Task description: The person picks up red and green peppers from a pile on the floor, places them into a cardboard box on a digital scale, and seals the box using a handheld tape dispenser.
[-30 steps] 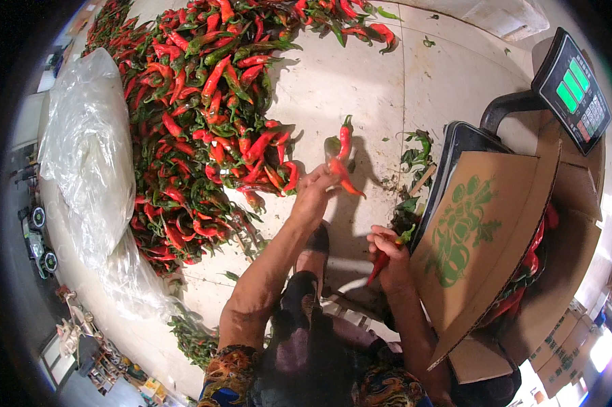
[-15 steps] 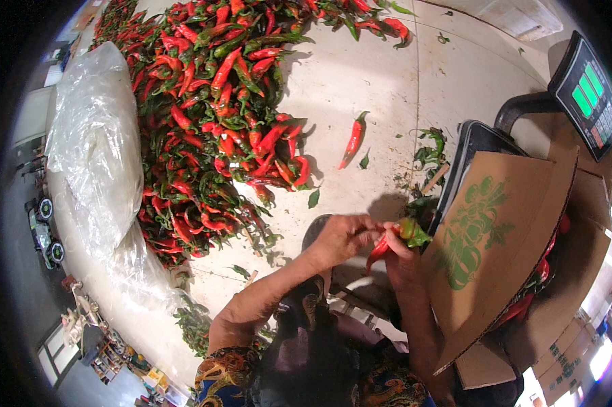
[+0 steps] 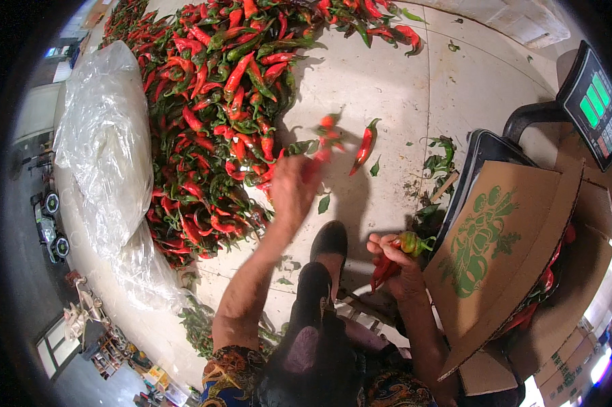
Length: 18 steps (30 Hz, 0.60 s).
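Observation:
My left hand [image 3: 293, 197] is stretched out at the right edge of a big heap of red and green chili peppers [image 3: 217, 102]. Its fingers are closed on red chili peppers [image 3: 325, 139], smeared by motion. Beside the cardboard box [image 3: 499, 237], my right hand [image 3: 406, 275] is shut around a few chili peppers [image 3: 386, 268], red ones pointing down and a green-tinged one [image 3: 409, 242] sticking out on top. A single red pepper [image 3: 365, 146] lies on the pale floor, right of my left hand.
The open box, with red peppers [image 3: 547, 278] inside, stands on a scale [image 3: 479, 149] with a lit display [image 3: 594, 102]. Clear plastic sheeting [image 3: 105, 136] borders the heap's left. My shoe [image 3: 329, 241] is between my hands. Torn leaves [image 3: 438, 156] litter the floor.
My left hand has left my right hand and swung up and left to the heap's edge, where it has taken peppers. My right hand keeps its peppers and has moved slightly down.

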Tool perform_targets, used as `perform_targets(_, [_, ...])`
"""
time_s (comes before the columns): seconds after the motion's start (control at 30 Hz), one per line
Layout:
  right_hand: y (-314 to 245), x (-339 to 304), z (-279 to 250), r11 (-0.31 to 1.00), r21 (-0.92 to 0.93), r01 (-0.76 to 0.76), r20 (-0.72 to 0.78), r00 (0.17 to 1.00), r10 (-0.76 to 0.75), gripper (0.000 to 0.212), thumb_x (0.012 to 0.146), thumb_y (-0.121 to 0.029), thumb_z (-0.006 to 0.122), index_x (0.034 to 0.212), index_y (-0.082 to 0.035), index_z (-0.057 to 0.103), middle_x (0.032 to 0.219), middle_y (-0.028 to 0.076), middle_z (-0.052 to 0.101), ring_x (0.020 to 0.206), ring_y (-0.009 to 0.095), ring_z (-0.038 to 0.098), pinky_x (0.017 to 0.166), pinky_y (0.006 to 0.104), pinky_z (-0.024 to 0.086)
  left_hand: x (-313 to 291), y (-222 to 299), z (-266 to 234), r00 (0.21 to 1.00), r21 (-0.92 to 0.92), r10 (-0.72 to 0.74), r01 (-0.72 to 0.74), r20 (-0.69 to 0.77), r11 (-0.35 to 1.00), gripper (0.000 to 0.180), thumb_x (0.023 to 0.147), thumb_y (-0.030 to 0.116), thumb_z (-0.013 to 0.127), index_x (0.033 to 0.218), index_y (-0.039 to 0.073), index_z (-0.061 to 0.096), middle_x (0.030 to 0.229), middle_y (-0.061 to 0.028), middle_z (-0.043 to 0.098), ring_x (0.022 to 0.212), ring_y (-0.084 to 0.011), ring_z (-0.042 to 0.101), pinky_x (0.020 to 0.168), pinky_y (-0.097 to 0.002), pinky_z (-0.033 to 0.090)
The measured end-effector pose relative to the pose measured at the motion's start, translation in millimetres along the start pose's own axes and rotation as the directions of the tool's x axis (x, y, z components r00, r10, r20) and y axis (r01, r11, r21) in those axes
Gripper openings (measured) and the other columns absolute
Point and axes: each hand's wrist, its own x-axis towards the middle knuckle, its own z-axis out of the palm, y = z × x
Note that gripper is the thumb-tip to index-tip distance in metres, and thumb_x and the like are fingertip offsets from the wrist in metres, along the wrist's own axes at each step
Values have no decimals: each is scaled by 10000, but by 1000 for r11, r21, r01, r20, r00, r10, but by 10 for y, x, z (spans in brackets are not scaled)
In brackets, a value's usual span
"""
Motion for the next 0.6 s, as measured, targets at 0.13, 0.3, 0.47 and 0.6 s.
perform_targets(0.13, [52, 52, 57, 998, 40, 43, -57, 998, -41, 306, 848, -138, 683, 1117, -25, 590, 1108, 118, 653, 970, 217, 663, 742, 334, 548, -602, 712, -20, 855, -375, -208, 411, 476, 831, 313, 764, 87, 724, 1053, 18, 623, 961, -184, 621, 845, -323, 641, 734, -397, 522])
perform_targets(0.3, [99, 117, -161, 994, -79, -72, -14, 997, 71, 253, 854, -209, 695, 1027, -49, 602, 778, 51, 639, 488, 173, 612, 353, 290, 489, -876, 1018, -86, 744, -345, 52, 246, 666, 906, 434, 774, 197, 786, 1142, 20, 639, 976, -161, 636, 857, -278, 657, 767, -357, 512])
perform_targets(0.47, [91, 127, -260, 992, 23, -128, -21, 992, 128, 228, 861, -197, 682, 1019, -48, 611, 822, 63, 648, 614, 190, 661, 451, 317, 547, -397, 694, 131, 843, -383, 42, 198, 536, 902, 148, 873, 74, 634, 989, -5, 681, 911, -175, 674, 781, -283, 674, 703, -340, 530])
perform_targets(0.6, [59, 73, -242, 983, -92, -159, -40, 987, 156, 227, 829, -162, 720, 1001, -64, 611, 836, 48, 649, 622, 166, 647, 538, 297, 561, 83, 877, 616, 899, -310, 279, -174, 338, 935, 265, 791, 42, 647, 1055, 31, 668, 966, -162, 630, 866, -315, 619, 730, -411, 502])
